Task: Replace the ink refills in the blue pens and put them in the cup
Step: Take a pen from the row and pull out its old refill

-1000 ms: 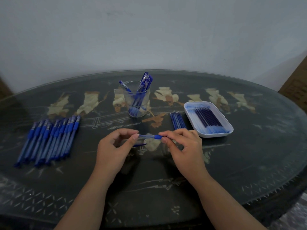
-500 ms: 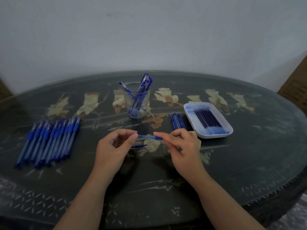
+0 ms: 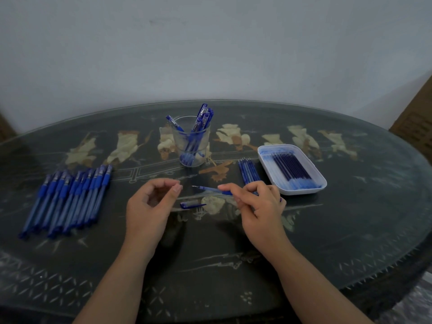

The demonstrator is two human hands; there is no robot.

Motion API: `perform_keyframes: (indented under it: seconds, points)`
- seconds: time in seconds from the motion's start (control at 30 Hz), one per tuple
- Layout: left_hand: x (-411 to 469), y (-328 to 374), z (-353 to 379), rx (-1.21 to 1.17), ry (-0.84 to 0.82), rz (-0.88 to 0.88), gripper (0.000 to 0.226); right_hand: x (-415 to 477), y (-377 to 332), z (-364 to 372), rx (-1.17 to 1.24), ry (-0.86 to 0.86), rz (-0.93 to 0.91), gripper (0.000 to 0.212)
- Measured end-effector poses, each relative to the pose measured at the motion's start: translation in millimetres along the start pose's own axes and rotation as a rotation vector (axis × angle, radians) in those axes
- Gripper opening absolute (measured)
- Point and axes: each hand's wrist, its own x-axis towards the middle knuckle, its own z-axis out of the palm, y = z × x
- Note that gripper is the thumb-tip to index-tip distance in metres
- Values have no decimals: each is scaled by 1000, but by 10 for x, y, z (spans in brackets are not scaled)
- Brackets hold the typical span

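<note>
Blue pen juts from right hand toward left hand, apart.

I get a dim, bluish feed; the dark oval glass-topped table bows with wide-angle distortion, faint reflections across its top.

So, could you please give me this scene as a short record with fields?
left hand: loosely curled, nothing visible in it
right hand: pinches pen, tip pointing left
cap: on table, between the hands
cup: several pens standing inside
pen row: lying left of the hands
tray: holds refills
loose refills: on table, left of tray
</note>
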Motion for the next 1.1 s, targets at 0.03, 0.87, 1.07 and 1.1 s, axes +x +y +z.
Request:
perform_keyframes:
  seconds: [0.03, 0.87, 1.07, 1.1]
  points:
    - [-2, -14, -26, 87, -36, 63, 13, 1, 1, 2, 7, 7, 4, 54]
    - [11, -149, -102, 666, -292, 372, 22, -1, -26, -16, 55, 31, 38, 40]
    - [21, -166, -101, 625, -292, 366, 23, -2, -42, -7, 53, 55, 56, 36]
    - [22, -166, -101, 627, -295, 368, 22, -1, -50, -7, 41, 66, 54, 33]
